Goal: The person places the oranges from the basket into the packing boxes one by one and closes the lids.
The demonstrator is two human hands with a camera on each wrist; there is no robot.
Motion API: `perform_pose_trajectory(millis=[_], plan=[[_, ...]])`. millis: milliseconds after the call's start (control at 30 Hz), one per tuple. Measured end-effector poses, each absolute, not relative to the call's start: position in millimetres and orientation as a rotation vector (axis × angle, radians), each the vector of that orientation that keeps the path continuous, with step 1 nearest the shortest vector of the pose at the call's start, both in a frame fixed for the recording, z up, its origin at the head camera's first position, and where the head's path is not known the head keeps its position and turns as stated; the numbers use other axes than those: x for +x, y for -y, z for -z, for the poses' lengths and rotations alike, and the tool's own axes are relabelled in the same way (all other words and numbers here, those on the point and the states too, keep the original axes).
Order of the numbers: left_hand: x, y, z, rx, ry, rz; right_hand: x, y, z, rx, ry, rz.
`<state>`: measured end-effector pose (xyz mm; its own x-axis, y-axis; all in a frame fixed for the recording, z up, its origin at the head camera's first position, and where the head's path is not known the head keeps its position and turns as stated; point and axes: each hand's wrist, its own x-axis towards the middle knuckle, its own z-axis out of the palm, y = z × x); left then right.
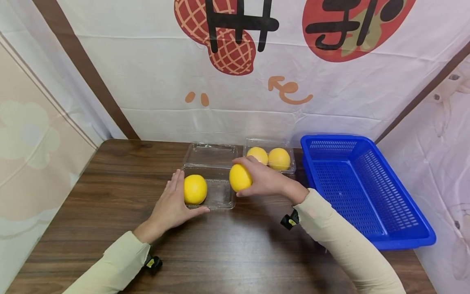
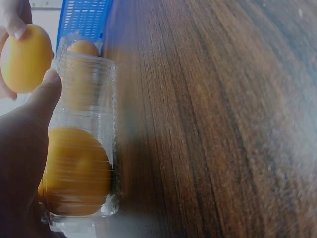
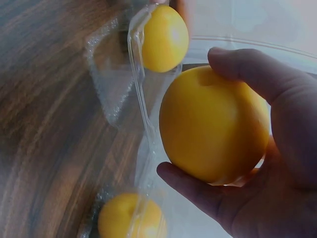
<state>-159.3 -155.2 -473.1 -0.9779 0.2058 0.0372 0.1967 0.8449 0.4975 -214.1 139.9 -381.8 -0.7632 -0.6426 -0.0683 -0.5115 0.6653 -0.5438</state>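
Observation:
My right hand (image 1: 265, 178) grips a smooth yellow orange (image 1: 240, 178) above the right end of an opened clear plastic box (image 1: 220, 195). In the right wrist view, thumb and fingers curl round this orange (image 3: 213, 124). Another orange (image 1: 195, 189) sits in the left end of the box. Along the box's left side lie the straight fingers of my left hand (image 1: 171, 204), its thumb reaching along the front edge. The left wrist view shows the thumb (image 2: 44, 96) extended over the box and the orange inside (image 2: 77, 171) through the plastic.
Behind the box its clear lid (image 1: 211, 155) lies folded back. A second clear box (image 1: 292, 165) with two oranges (image 1: 279, 159) stands at the back, behind my right hand. A blue plastic basket (image 1: 367, 196) occupies the right side of the wooden table (image 1: 103, 196). A printed curtain (image 1: 147, 73) hangs behind.

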Motion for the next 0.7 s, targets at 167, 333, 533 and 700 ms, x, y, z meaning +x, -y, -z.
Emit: perform_pose_trajectory(millis=[167, 333, 533, 700], plan=[[-161, 156, 475, 0.324, -2.992, -0.801, -212, -134, 385, -0.926, -2.626, 0.744], [-161, 156, 476, 0.326, -2.99, -0.81, -210, -128, 387, -0.937, -2.643, 0.717], [-161, 157, 475, 0.331, -2.99, -0.809, -210, -121, 389, -0.939, -2.647, 0.715], [-161, 156, 475, 0.337, -2.992, -0.81, -210, -115, 392, -0.949, -2.649, 0.716]])
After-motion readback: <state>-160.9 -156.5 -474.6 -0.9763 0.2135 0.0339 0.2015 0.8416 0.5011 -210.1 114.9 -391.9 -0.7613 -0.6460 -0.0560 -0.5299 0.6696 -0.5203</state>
